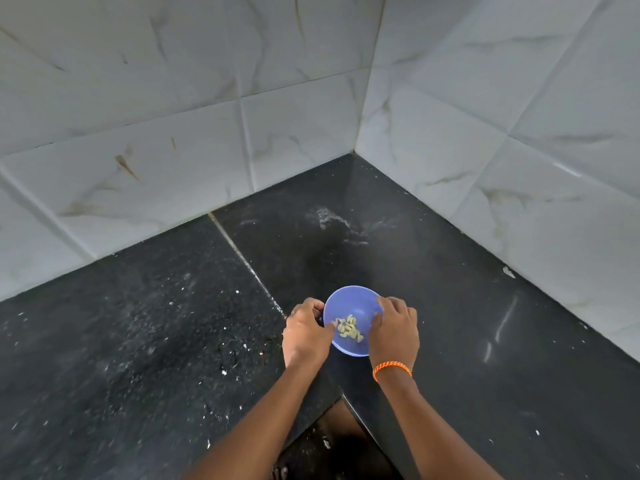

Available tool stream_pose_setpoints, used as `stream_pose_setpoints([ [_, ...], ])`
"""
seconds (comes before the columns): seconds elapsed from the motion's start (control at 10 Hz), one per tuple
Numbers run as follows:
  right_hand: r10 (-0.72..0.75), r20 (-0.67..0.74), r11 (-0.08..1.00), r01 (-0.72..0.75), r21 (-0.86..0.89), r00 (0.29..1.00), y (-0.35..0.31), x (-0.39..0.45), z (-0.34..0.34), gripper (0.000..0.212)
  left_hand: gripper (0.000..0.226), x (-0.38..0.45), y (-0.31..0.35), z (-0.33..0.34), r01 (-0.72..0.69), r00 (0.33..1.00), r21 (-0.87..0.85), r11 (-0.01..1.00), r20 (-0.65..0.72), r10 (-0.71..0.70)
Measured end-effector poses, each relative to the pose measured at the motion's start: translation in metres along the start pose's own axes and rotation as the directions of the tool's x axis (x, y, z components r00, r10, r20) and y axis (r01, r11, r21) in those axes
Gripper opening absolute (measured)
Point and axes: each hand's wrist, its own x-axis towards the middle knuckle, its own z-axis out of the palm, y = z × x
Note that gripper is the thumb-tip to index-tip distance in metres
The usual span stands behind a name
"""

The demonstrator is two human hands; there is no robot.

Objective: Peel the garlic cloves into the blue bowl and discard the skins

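A small blue bowl [349, 301] sits low on the black counter [173, 341], tilted toward me. Several pale yellow peeled garlic cloves [349, 328] lie inside it. My left hand [304, 332] grips the bowl's left rim, fingers curled over the edge. My right hand [394, 329] grips the right rim, thumb inside the bowl; an orange thread band is on that wrist. No loose skins show in the bowl.
White marble-look wall tiles [207, 116] close off the corner behind and to the right. A pale smear [332, 220] marks the counter near the corner. Small white flecks [225, 370] dot the left counter. The counter's inner edge [343, 396] drops to the floor below my arms.
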Motion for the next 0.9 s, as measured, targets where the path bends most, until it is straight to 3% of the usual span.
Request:
stream_pose_setpoints([
  [0.2, 0.103, -0.003, 0.967, -0.1, 0.236, 0.995, -0.013, 0.0, 0.006, 0.028, 0.038, 0.013, -0.016, -0.019, 0.082, 0.996, -0.039, 0.996, -0.027, -0.083],
  [0.4, 0.066, 0.084, 0.922, -0.093, 0.375, 0.994, -0.046, -0.014, 0.029, 0.025, 0.039, 0.018, -0.045, -0.057, 0.155, 0.977, -0.105, 0.982, -0.129, -0.168],
  [0.7, -0.012, 0.161, 0.923, -0.051, 0.382, 0.987, -0.075, -0.051, 0.045, 0.019, 0.042, 0.004, -0.075, -0.089, 0.239, 0.942, -0.116, 0.964, -0.212, -0.259],
  [0.9, -0.071, 0.126, 0.941, 0.025, 0.337, 0.989, -0.078, -0.059, 0.037, 0.023, 0.033, -0.008, -0.08, -0.098, 0.163, 0.952, -0.077, 0.984, -0.251, -0.177],
])
